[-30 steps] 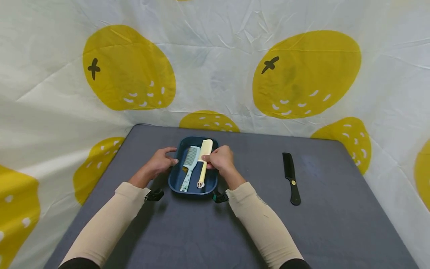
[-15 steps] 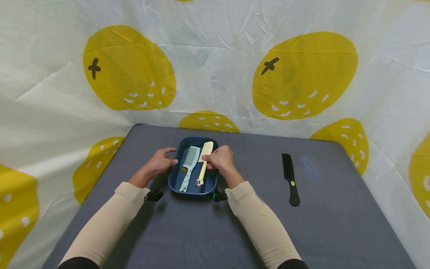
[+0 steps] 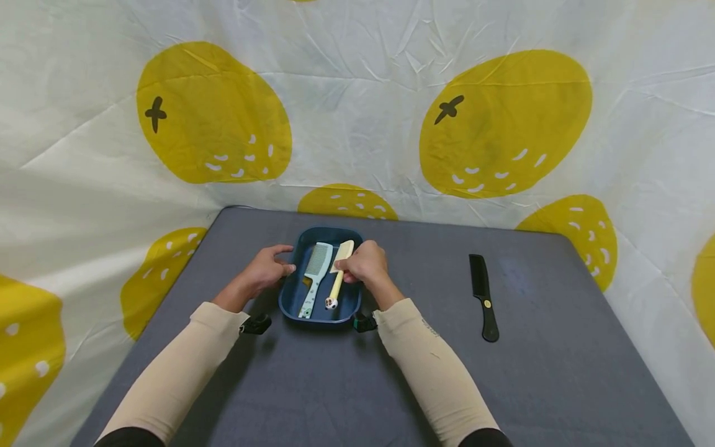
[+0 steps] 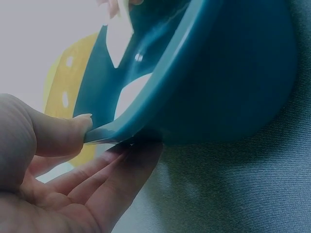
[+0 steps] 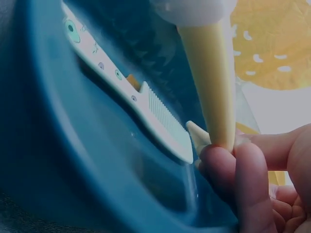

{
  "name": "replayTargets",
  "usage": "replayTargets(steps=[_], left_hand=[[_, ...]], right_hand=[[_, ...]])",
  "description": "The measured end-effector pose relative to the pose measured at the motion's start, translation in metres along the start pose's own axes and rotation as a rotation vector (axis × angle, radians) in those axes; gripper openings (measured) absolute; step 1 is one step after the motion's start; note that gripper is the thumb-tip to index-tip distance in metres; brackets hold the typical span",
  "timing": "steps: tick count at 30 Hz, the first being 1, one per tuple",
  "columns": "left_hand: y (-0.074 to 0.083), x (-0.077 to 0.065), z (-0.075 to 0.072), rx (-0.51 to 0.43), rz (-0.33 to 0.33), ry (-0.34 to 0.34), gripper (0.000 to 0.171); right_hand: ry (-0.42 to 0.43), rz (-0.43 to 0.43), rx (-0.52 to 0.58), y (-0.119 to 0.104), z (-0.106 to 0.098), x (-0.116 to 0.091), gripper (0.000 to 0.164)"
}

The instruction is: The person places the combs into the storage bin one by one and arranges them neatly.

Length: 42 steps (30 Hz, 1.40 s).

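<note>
A dark blue tray (image 3: 285, 304) with rounded corners stands on the table in the head view. My left hand (image 3: 268, 268) pinches its left rim; the left wrist view has the thumb (image 4: 60, 136) on the inner side and the fingers on the outside. Inside the tray lies a pale mint comb (image 3: 317, 264) with a patterned handle, teeth end away from me. My right hand (image 3: 367, 263) pinches a cream-yellow comb (image 3: 337, 285) near where handle and head meet, over the tray's right half. That comb's handle, ending in a small white animal-face tip, points toward me.
A black comb (image 3: 483, 298) lies by itself on the grey table (image 3: 413, 366), right of the tray. Behind and beside the table hangs a white cloth (image 3: 357, 124) printed with big yellow fruit. A small brown-orange piece (image 5: 132, 81) shows beside the mint comb.
The cream-yellow comb has shifted slightly in my right hand's pinch, its head tilting down toward the tray's right side. My left hand and the tray have stayed in place.
</note>
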State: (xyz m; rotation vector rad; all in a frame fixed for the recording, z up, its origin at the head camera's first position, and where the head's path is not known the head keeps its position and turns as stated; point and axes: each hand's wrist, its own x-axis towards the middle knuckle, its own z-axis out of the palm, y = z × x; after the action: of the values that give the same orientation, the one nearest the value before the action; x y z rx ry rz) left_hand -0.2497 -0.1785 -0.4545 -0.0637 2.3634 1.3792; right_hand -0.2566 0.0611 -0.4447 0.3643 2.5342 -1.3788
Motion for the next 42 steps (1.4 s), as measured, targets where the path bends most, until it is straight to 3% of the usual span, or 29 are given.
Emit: replayTargets(steps=[11, 20, 23, 27, 31, 36, 42], left_hand=[[0.002, -0.002, 0.0, 0.018, 0.002, 0.002, 0.064], [-0.002, -0.004, 0.003, 0.016, 0.018, 0.007, 0.064], [-0.003, -0.003, 0.003, 0.02, 0.024, 0.003, 0.064], [-0.004, -0.003, 0.002, 0.02, 0.029, 0.012, 0.063], [-0.004, -0.003, 0.002, 0.018, 0.029, 0.013, 0.063], [-0.005, -0.003, 0.001, 0.022, 0.031, 0.007, 0.063], [-0.005, -0.004, 0.0, 0.032, 0.034, 0.001, 0.064]], right_hand=[[-0.025, -0.092, -0.215, -0.002, 0.0, 0.002, 0.024], [0.069, -0.192, -0.341, 0.004, 0.007, -0.007, 0.029], [0.082, -0.181, -0.203, 0.008, 0.007, -0.007, 0.03], [0.033, -0.125, 0.196, 0.015, 0.004, -0.006, 0.016], [-0.029, -0.094, 0.464, 0.025, -0.007, -0.003, 0.016], [-0.031, -0.091, 0.656, 0.037, -0.029, -0.001, 0.021], [0.011, -0.088, 0.734, 0.05, -0.067, 0.0, 0.021]])
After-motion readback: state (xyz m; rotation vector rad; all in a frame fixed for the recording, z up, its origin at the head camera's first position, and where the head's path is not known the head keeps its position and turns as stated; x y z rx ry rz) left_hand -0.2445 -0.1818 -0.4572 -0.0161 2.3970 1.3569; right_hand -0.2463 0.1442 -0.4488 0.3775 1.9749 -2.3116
